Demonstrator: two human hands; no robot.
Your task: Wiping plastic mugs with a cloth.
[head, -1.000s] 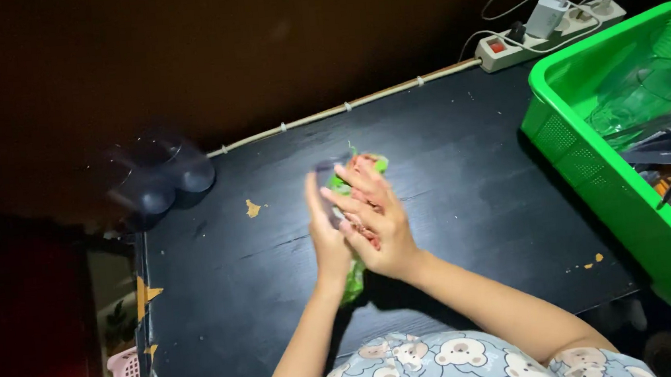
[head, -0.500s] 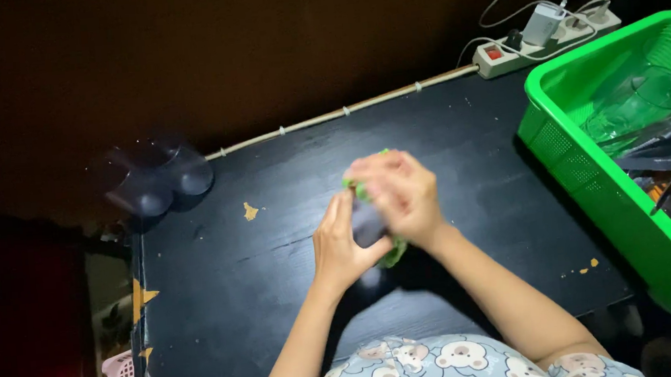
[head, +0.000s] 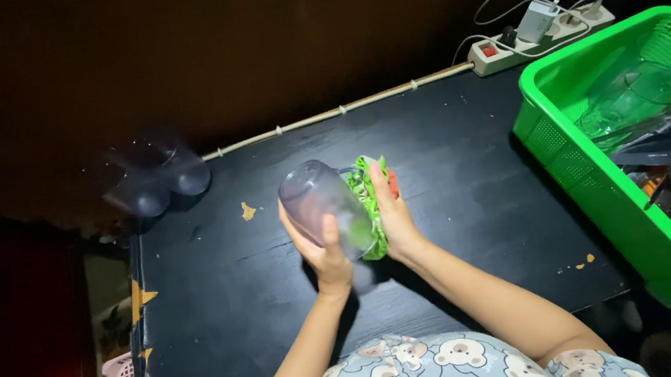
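— While you look down, where is the glass?
— My left hand (head: 326, 249) wraps around the clear glass (head: 323, 207), thumb across its side, above the black tabletop (head: 461, 163).
— And the other hand?
— My right hand (head: 392, 217) presses a green cloth (head: 367, 202) against the glass's open end, fingers closed on it.

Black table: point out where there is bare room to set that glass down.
Bare patches on the black table: between the right hand and the green basket; the near-left part by the left hand, below the yellow chip. Crowded: the far-left corner with two clear glasses, the far-right corner with the power strip.
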